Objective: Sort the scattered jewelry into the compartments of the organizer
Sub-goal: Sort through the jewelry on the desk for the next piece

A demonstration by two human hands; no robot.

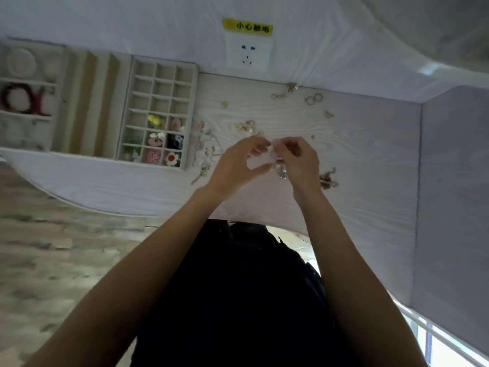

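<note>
Above the pale wood-grain table (357, 154), seen from the head camera: meeting near the middle, both hands raised just off the surface. Curling its fingers and pinching one end of a small clear, pinkish jewelry piece (275, 158), the left hand (238, 162); gripping the other end between thumb and fingertips, the right hand (299, 160), with a shiny bead dangling below. Exact kind of piece too blurred to tell. Lying to the left against the wall, the grid organizer (158, 112), holding flower-shaped and coloured items in its nearer compartments, farther ones showing bare. Sitting beside it further left, a ridged ring tray (90, 102). Spreading over the table between organizer and hands, and beyond the hands toward the wall, the scattered jewelry (206, 144). Resting just right of the right hand, a dark tangled piece (328, 178). Hanging on the wall, a white socket (247, 50) under a yellow label (247, 27).
</note>
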